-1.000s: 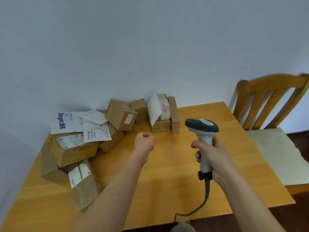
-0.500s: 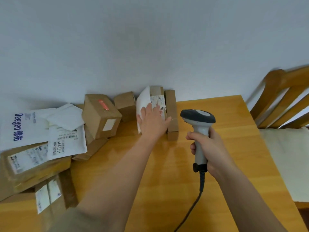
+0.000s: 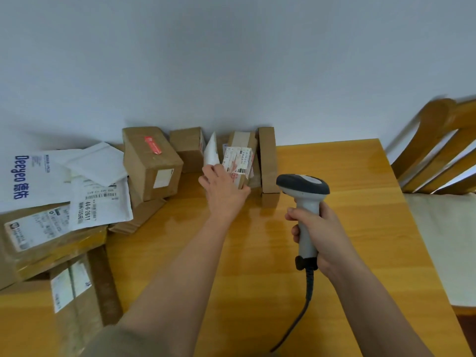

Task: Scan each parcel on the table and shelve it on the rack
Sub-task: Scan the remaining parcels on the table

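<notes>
Upright in the right hand, fingers wrapped round its handle, the barcode scanner aims its head toward the parcels along the wall. Beyond it, the left hand grips a small labelled box, its barcode label facing the camera, print too small to read. At far left a white mailer reads "Deeyeo"; another label shows "44-6-2617".
</notes>
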The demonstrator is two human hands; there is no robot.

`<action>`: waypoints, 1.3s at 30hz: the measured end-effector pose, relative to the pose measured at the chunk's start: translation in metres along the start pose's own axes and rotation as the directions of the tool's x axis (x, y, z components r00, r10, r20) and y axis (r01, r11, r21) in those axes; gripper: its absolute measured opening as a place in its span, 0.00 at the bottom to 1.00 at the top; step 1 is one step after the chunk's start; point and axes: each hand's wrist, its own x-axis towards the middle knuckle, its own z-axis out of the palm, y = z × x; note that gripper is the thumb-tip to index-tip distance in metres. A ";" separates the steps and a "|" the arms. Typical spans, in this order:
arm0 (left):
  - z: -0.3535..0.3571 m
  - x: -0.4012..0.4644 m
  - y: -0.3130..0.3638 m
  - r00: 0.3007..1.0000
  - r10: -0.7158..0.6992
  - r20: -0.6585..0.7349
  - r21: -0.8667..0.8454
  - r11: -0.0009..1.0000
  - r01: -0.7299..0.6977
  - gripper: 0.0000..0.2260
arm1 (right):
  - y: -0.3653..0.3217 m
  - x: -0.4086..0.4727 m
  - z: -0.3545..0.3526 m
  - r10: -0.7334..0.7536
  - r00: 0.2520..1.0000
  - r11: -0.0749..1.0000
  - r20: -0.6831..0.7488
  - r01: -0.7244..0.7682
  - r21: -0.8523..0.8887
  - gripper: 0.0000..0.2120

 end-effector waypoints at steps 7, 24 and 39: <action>-0.005 -0.068 -0.069 0.990 -0.098 0.105 -0.245 0.962 0.121 0.36 | 0.010 -0.023 0.018 0.011 1.000 1.000 0.016 -0.011 -0.025 0.11; -0.026 -0.083 -0.126 0.987 -0.152 -0.049 0.045 0.987 0.155 0.32 | 0.025 -0.042 0.051 0.038 0.994 0.996 0.106 -0.029 -0.087 0.11; 0.014 -0.016 -0.050 0.898 0.172 0.405 0.268 0.917 -0.296 0.39 | -0.004 -0.018 0.023 -0.040 0.991 0.997 0.131 0.048 -0.066 0.08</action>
